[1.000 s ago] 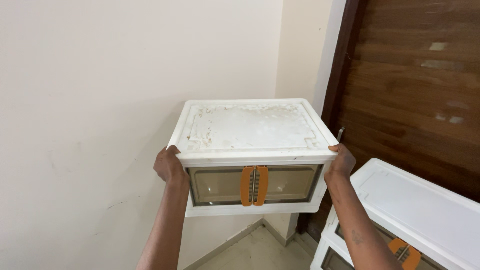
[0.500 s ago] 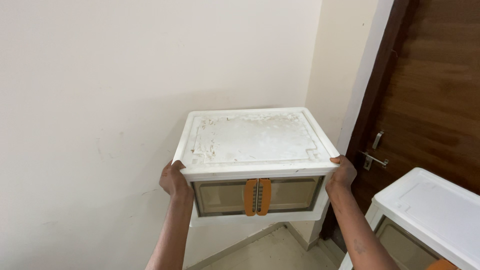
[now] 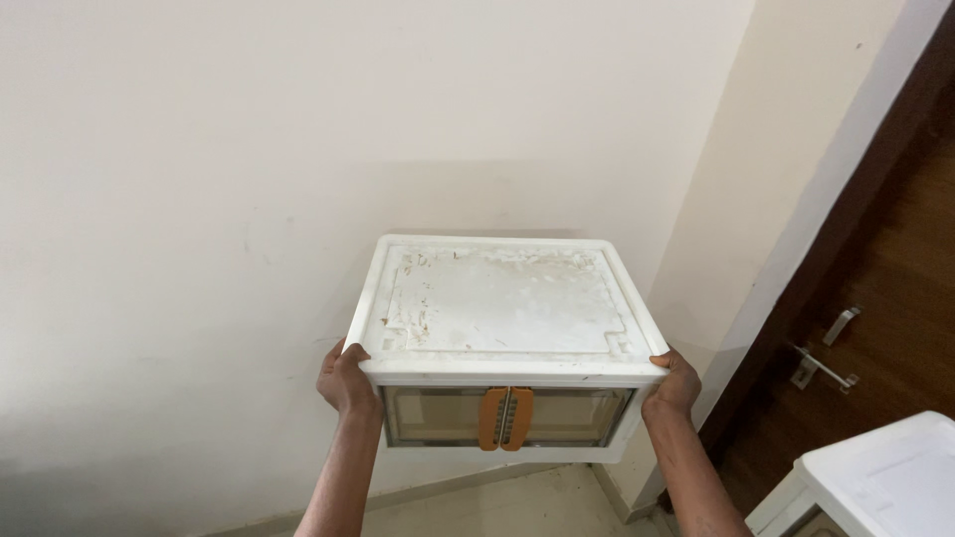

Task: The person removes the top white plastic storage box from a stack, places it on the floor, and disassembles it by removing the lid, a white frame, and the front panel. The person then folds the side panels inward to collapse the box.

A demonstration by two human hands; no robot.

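— Box (image 3: 507,343) is up in the air near the wall (image 3: 199,199), close to the corner. My left hand (image 3: 345,379) and right hand (image 3: 673,382) grip its front corners, fingers clamped under the rim.

— How does it handle?

— Stiff white plastic, I'd say, light for its bulk — but the smudged lid looks slick. Side rims seem the safest hold; the glazed doors with their orange handles (image 3: 505,419) look fragile.

— Any labels?

— None I can see. Another white box (image 3: 875,477) sits low right, by the brown door (image 3: 895,298).
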